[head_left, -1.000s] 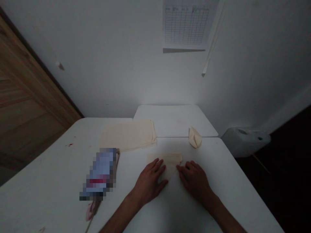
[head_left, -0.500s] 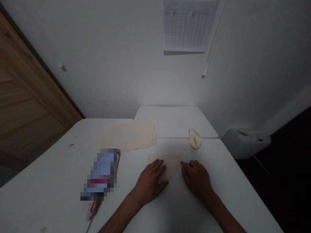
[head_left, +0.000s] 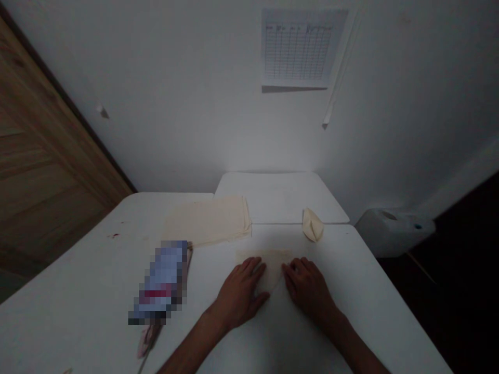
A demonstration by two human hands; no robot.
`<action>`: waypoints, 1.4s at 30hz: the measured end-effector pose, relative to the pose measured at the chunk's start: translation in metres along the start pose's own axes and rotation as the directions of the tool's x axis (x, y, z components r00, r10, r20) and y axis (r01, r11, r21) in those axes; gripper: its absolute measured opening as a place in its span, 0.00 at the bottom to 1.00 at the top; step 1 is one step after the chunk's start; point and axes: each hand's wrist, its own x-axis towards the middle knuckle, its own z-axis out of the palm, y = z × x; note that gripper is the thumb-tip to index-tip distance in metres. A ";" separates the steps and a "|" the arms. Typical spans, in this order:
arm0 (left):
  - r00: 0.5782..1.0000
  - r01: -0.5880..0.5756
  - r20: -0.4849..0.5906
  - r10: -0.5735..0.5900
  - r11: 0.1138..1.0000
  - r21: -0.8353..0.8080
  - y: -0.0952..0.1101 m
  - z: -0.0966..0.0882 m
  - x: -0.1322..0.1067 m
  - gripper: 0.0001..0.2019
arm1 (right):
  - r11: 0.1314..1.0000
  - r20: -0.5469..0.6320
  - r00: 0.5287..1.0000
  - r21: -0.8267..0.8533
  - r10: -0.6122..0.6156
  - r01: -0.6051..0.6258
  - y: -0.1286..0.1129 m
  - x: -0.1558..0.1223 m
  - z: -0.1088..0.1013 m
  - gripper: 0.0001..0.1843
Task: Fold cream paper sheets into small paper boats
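A thin cream-coloured sheet (head_left: 272,270) lies on the white table between my hands, with a diagonal edge at its lower right. My left hand (head_left: 244,291) rests flat over its left part, thumb and fingers apart. At the sheet's right edge my right hand (head_left: 307,285) has its fingers drawn together on the sheet's corner, which they mostly cover. Behind and to the left lies a stack of similar cream sheets (head_left: 210,221). A folded, pointed cream piece (head_left: 313,225) sits beyond my right hand.
A blurred-out phone-like object (head_left: 161,280) lies left of my left arm, with a pinkish item (head_left: 146,337) under it. The white table (head_left: 89,291) meets a wall bearing a printed chart (head_left: 298,52). A whitish plastic container (head_left: 395,231) stands beyond the right edge.
My right hand has shifted slightly left, bringing the sheet's right corner inward. My left hand stays in place. The view has tipped up a little.
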 end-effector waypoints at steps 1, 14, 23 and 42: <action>1.000 0.001 0.002 -0.001 1.000 -0.001 0.000 -0.001 0.000 0.31 | 0.998 0.015 0.999 0.032 -0.046 0.045 -0.004 0.002 -0.001 0.13; 1.000 0.004 -0.013 -0.005 0.999 -0.047 -0.001 -0.001 0.001 0.31 | 0.992 0.005 1.000 0.125 -0.014 0.013 -0.016 0.013 0.009 0.13; 1.000 -0.010 -0.029 0.009 0.999 -0.031 -0.001 -0.001 0.001 0.32 | 0.949 -0.108 0.951 0.162 0.289 -0.270 0.006 0.011 0.005 0.11; 0.993 0.010 -0.112 -0.026 0.991 -0.136 -0.006 0.006 0.000 0.33 | 0.896 -0.070 0.991 0.423 -0.118 0.137 -0.011 0.020 0.009 0.10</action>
